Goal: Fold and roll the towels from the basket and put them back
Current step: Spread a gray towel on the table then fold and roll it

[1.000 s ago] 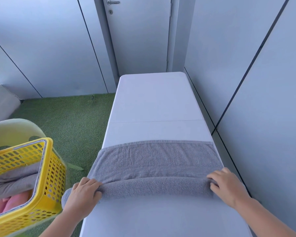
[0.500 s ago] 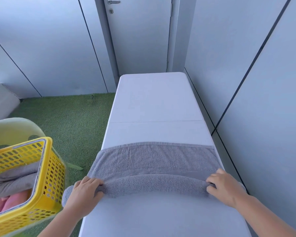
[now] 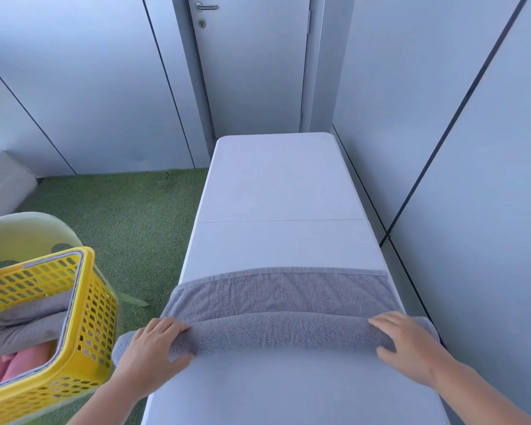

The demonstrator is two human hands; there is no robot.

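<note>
Narrow room, grey wall panels, a door (image 3: 252,65) at the far end, green turf (image 3: 105,222) underfoot, and a long white table (image 3: 276,185) running away from us. Across its near end lies a grey towel (image 3: 282,297), and here's the action: its near part is wound into a thick roll, and a flat band beyond that reaches to the hemmed far edge.

The left hand (image 3: 152,348) is on the roll's left end, fingers curved over the top and thumb tucked at the near side, so it grips the cloth. That end pokes out past the table's edge. The right hand (image 3: 408,342) mirrors it at the other end, fingers laid over the crown and thumb on the near side, wrapped round the roll too.

So where are we? I'd say the folding of this one is finished and the rolling is past halfway, with just that flat band to take up before it can go back.

Over on the left, near the table's side, the yellow basket (image 3: 86,317) sits on a pale rounded seat (image 3: 28,231). Inside I see a grey bundle (image 3: 22,326) and something pink (image 3: 22,363) below it. Whether those are rolled already or waiting their turn, I can't tell from here, so how much is left stays an open question
</note>
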